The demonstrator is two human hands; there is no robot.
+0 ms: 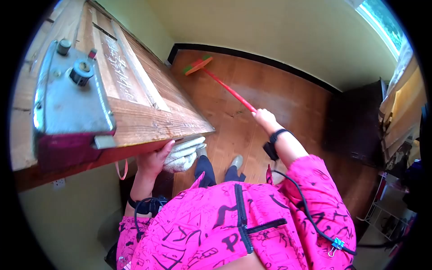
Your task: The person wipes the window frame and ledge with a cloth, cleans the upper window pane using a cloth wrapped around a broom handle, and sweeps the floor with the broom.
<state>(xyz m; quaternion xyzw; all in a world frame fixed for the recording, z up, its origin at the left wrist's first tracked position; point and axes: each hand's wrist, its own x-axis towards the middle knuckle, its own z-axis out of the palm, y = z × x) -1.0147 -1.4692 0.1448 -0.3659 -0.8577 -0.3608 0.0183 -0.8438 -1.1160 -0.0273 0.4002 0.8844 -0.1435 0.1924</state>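
Observation:
My right hand (265, 120) is closed around the red handle of a broom (229, 90). The broom's orange and green head rests on the wooden floor near the far left corner. At the lower edge of the wooden door (157, 123), my left hand (154, 158) holds a folded whitish cloth (182, 155). Its thumb points up beside the cloth, against the door's edge; the other fingers are mostly hidden. A metal door lock (74, 94) with a round knob is fixed to the door, left of this hand.
Dark skirting (252, 56) borders the brown floor (279, 94) along the back wall. A dark cabinet (353, 121) stands at right, beside a yellowish curtain (405, 99) and window (384, 22). A wire rack (387, 216) is at lower right. My shoes stand below the door's corner.

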